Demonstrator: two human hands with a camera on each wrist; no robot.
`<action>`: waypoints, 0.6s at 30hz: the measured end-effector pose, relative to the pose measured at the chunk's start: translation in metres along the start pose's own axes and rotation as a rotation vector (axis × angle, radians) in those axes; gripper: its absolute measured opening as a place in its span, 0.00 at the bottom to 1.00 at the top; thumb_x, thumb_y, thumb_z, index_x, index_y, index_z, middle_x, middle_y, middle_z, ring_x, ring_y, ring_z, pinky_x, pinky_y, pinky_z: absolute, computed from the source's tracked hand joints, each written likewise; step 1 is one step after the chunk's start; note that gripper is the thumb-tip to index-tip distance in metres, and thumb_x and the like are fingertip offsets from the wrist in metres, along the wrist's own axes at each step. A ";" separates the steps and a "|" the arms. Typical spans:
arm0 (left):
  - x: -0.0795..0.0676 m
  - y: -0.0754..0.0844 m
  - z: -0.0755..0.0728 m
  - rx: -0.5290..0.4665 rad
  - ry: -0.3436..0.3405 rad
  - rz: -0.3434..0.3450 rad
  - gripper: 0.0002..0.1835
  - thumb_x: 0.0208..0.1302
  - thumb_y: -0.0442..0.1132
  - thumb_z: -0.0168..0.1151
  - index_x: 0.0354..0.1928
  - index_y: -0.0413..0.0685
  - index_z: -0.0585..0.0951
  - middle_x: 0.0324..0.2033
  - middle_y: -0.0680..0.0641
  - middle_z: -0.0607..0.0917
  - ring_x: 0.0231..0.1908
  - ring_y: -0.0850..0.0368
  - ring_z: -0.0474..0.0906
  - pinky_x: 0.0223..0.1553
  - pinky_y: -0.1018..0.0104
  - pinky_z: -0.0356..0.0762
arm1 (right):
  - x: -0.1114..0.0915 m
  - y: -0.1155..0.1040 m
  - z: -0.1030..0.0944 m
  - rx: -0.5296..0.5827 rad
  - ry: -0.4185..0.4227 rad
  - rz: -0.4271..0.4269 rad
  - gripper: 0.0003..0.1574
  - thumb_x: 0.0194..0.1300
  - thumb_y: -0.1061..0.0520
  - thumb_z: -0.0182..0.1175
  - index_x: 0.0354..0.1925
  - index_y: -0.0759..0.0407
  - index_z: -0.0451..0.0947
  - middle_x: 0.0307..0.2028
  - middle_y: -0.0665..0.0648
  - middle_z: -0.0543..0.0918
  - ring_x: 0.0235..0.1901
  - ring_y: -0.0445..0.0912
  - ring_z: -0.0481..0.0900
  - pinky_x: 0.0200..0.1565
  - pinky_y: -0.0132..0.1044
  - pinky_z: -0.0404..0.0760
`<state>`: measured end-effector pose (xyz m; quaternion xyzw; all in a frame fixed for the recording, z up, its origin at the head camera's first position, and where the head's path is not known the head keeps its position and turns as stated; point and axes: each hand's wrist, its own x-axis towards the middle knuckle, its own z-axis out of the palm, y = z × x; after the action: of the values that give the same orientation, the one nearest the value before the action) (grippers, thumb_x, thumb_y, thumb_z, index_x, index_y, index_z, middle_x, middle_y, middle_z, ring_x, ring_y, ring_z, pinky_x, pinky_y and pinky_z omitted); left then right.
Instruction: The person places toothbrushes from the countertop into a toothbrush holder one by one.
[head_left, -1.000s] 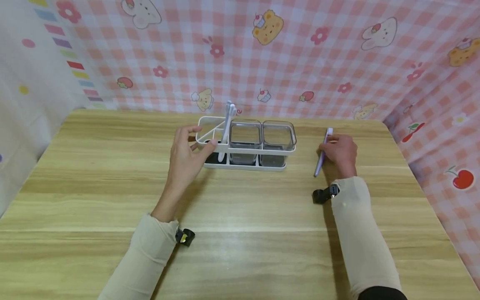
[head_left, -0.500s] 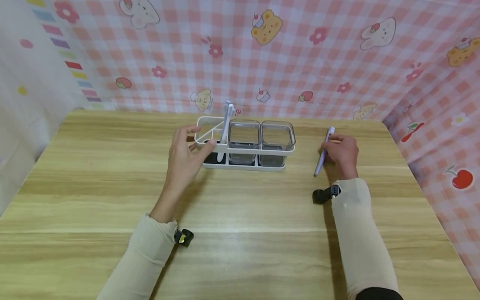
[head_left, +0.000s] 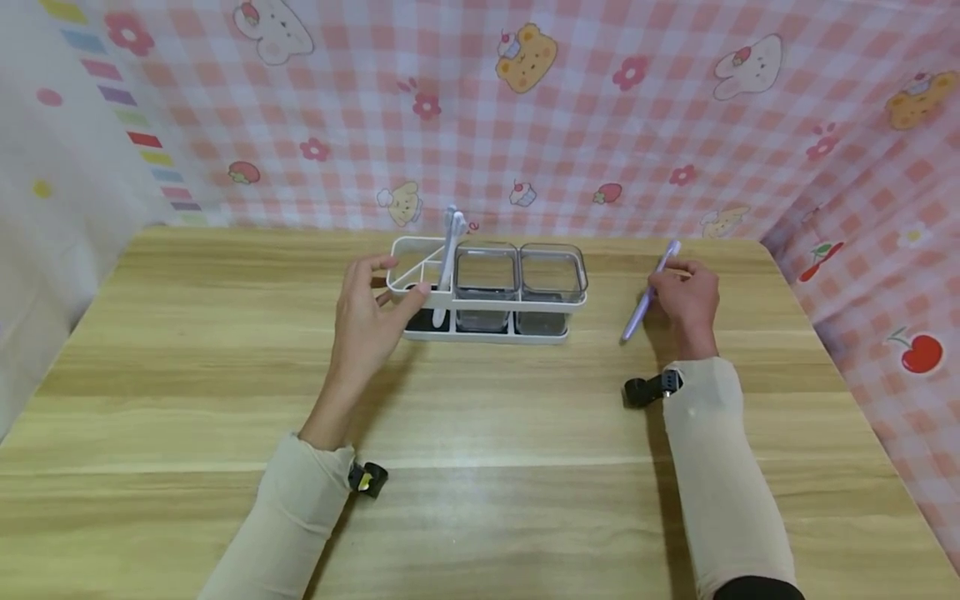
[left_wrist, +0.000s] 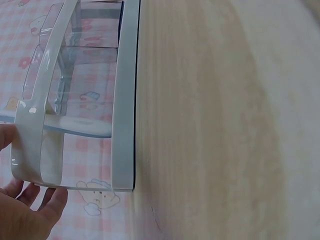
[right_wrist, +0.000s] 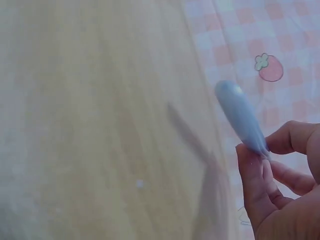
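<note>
My left hand (head_left: 363, 321) grips the left end of a white toothbrush rack (head_left: 517, 304), thumb at the front rail and fingers round the end. Thumb and fingers at that end also show in the left wrist view. Two pale toothbrushes (head_left: 449, 254) stand upright in the rack's left part. To their right sit two clear grey cups (head_left: 483, 317). Right of the rack, my right hand (head_left: 690, 298) pinches a purple toothbrush (head_left: 637, 319) between thumb and fingers, its head up and handle end slanting down left. In the right wrist view, the rounded handle (right_wrist: 240, 115) sticks out beyond the fingertips.
Wood-grain table (head_left: 480, 500) lies under everything. A pink checked cloth (head_left: 345, 100) with cartoon prints hangs just behind the table's back edge and along its right side. Small black cameras (head_left: 367, 479) stick out from both wrists.
My right hand has tilted the purple toothbrush, its head going up and right and its handle end shifting up and left. My left hand stays on the rack.
</note>
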<state>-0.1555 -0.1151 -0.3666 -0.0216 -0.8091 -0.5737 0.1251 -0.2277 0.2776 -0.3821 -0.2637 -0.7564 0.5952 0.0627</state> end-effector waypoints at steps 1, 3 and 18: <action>0.000 0.000 -0.001 -0.001 0.001 0.001 0.30 0.64 0.41 0.71 0.62 0.34 0.71 0.59 0.40 0.71 0.55 0.45 0.72 0.62 0.56 0.77 | -0.001 -0.003 0.000 0.033 0.005 0.000 0.31 0.63 0.66 0.61 0.64 0.65 0.74 0.33 0.50 0.79 0.25 0.39 0.81 0.32 0.32 0.88; 0.001 0.001 -0.002 -0.003 0.004 0.004 0.30 0.64 0.41 0.71 0.62 0.34 0.71 0.58 0.40 0.71 0.55 0.45 0.72 0.62 0.56 0.77 | -0.003 -0.008 0.001 0.078 0.004 -0.001 0.31 0.64 0.66 0.61 0.66 0.65 0.72 0.36 0.52 0.77 0.27 0.39 0.80 0.34 0.32 0.88; 0.001 0.000 -0.002 -0.008 0.002 -0.005 0.30 0.64 0.41 0.71 0.62 0.35 0.71 0.59 0.41 0.71 0.55 0.47 0.72 0.63 0.56 0.77 | -0.017 -0.030 0.005 0.234 0.087 -0.158 0.22 0.62 0.70 0.59 0.53 0.57 0.75 0.36 0.53 0.75 0.30 0.41 0.77 0.27 0.32 0.87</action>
<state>-0.1557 -0.1166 -0.3657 -0.0197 -0.8067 -0.5774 0.1242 -0.2254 0.2606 -0.3519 -0.2200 -0.6967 0.6607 0.1725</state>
